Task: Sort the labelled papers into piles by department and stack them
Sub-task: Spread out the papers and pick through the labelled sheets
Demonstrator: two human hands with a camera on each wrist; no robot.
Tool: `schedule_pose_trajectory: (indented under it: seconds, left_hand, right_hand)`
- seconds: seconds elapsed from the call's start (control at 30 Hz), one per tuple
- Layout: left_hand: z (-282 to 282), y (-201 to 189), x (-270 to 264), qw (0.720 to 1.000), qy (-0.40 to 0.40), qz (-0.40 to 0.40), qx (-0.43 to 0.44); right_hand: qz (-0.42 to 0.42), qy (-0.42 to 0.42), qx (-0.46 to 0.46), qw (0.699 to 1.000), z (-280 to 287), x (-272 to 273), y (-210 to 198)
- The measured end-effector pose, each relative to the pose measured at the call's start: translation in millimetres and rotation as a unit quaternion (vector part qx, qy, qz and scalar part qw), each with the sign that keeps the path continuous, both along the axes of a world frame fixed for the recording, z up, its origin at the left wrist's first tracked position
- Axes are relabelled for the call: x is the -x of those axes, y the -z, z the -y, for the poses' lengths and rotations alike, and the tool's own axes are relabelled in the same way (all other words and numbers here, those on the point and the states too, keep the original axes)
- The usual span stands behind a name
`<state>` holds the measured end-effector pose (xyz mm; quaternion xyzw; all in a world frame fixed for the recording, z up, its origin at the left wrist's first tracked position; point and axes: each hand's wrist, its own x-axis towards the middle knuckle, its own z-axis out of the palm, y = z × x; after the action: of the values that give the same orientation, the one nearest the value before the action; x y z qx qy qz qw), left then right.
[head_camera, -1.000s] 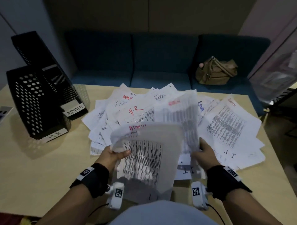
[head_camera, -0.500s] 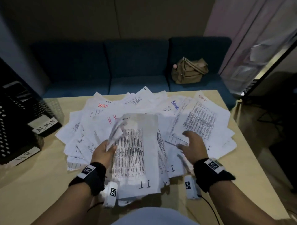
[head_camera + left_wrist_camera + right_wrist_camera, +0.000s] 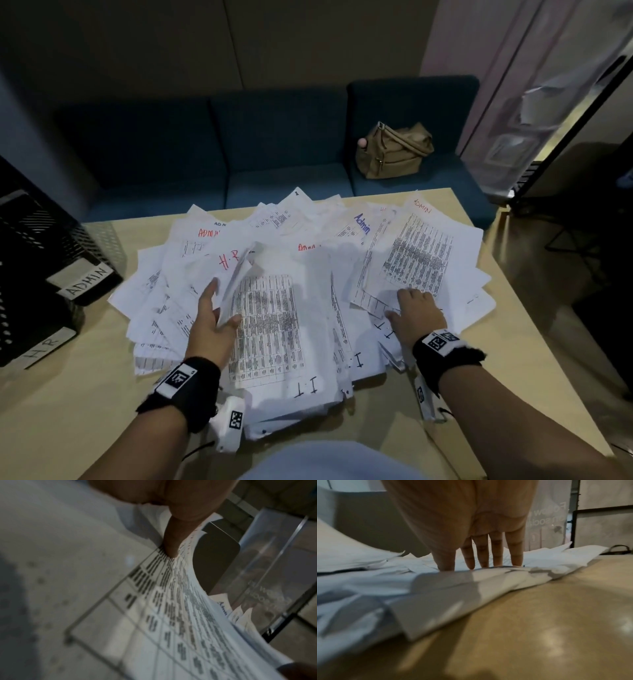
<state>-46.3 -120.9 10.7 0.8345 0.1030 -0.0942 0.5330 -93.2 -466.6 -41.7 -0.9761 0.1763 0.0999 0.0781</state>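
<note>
White paper covers most of the surface (image 3: 85, 394), and the sheaf I had lifted and fanned a second ago is now back down: the top sheet marked "I T" (image 3: 274, 329) lies nearly flat at 6 o'clock of the heap, just in front of me. My left hand (image 3: 212, 329) holds a few curled sheets by their left edge, thumb over the printed table and fingers beneath, as the left wrist view confirms. My right hand (image 3: 416, 315) has let go of the sheaf and moved out to 3 o'clock, where it now rests flat, fingers straight, on another sheet marked "I T" (image 3: 407, 270). The loose papers (image 3: 308, 233) are unsorted, with "ADMIN", "Admin" and "H R" labels mixed across the far side from 10 to 2 o'clock. Black trays labelled "ADMIN" (image 3: 85, 281) and "HR" (image 3: 44, 346) wait at 9 o'clock. I judge that I am gathering the IT sheets first, so the sorting has barely begun.
</note>
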Motion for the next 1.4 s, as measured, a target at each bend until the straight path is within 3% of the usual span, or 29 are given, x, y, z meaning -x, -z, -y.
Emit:
schedule_pose_trajectory:
  seconds: [0.17, 0.3, 0.5, 0.7, 0.83, 0.97, 1.03, 1.1, 1.17, 1.27, 1.4]
  left_hand:
    - [10.2, -1.8, 3.4, 0.996, -0.017, -0.025, 0.087]
    - [7.4, 17.9, -2.2, 0.99, -0.021, -0.081, 0.11]
    - [6.3, 30.9, 2.4, 0.986, 0.029, -0.132, 0.101]
    - [-0.4, 44.4, 5.9, 0.984, 0.034, -0.157, 0.076]
    - [-2.2, 46.8, 4.3, 0.982, 0.048, -0.166, 0.072]
    - [0.1, 45.7, 6.7, 0.984, 0.044, -0.157, 0.066]
    - [2.1, 43.0, 8.7, 0.987, 0.021, -0.14, 0.076]
    - [4.6, 39.5, 12.2, 0.99, 0.0, -0.1, 0.096]
    - [10.0, 33.0, 18.4, 0.992, -0.011, -0.058, 0.112]
    - [15.2, 28.7, 20.2, 0.992, -0.034, -0.038, 0.118]
    - [18.9, 25.3, 13.4, 0.99, -0.038, -0.076, 0.115]
  right_hand:
    - [-0.06, 0.039, 0.008, 0.997, 5.4, -0.2, 6.1]
    - [-0.041, 0.04, 0.013, 0.998, 10.7, -9.2, 4.4]
    - [-0.024, 0.007, 0.026, 0.999, 7.2, -24.7, 1.4]
    - [-0.016, 0.074, -0.053, 0.996, -15.1, -39.5, 3.8]
    - [0.011, 0.018, -0.022, 1.0, -33.6, -47.0, 7.2]
    - [0.015, 0.006, -0.073, 0.997, -29.6, -55.0, -8.5]
    - [0.095, 0.097, -0.145, 0.98, -19.1, -52.2, -22.0]
    - [0.183, 0.206, -0.195, 0.941, -7.3, -39.5, -35.0]
    - [0.259, 0.246, -0.228, 0.906, -6.5, -21.2, -47.1]
    - [0.319, 0.123, -0.234, 0.91, -30.7, 3.8, -54.6]
    - [0.266, -0.149, -0.195, 0.932, -82.3, 25.0, -54.7]
